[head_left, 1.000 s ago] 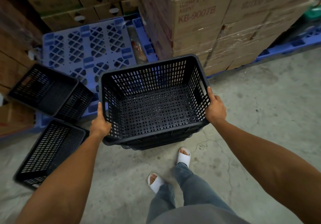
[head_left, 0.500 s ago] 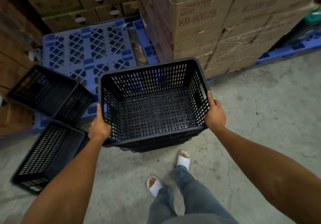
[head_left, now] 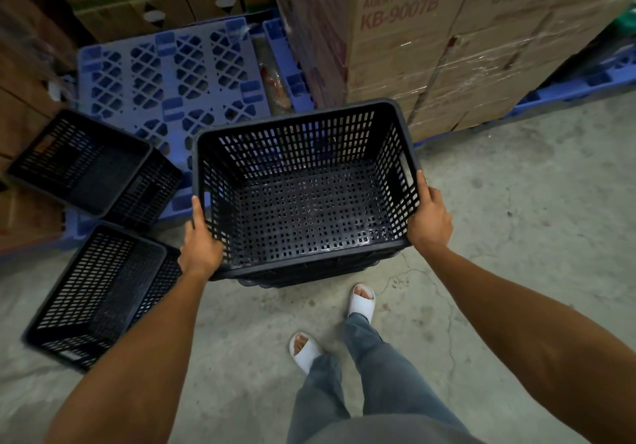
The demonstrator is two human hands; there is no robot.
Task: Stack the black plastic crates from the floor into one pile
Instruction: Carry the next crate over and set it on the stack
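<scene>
I hold a black slotted plastic crate (head_left: 303,202) upright in front of me, its open top facing up. My left hand (head_left: 201,247) grips its left rim and my right hand (head_left: 428,225) grips its right rim. Rims of other nested crates (head_left: 309,276) show right under it. Two more black crates lie tilted at the left: one (head_left: 93,168) leans on the blue pallet, the other (head_left: 99,292) rests on the concrete floor beside my left forearm.
A blue plastic pallet (head_left: 165,75) lies behind the crates. Shrink-wrapped cardboard boxes (head_left: 413,47) stand stacked on another blue pallet (head_left: 568,89) at the back right. More cartons line the left and back. My feet in white slides (head_left: 361,302) stand on concrete floor.
The crate in my hands has come slightly lower and nearer, settling over the nested crates beneath it. Both hands keep their grip on the rims.
</scene>
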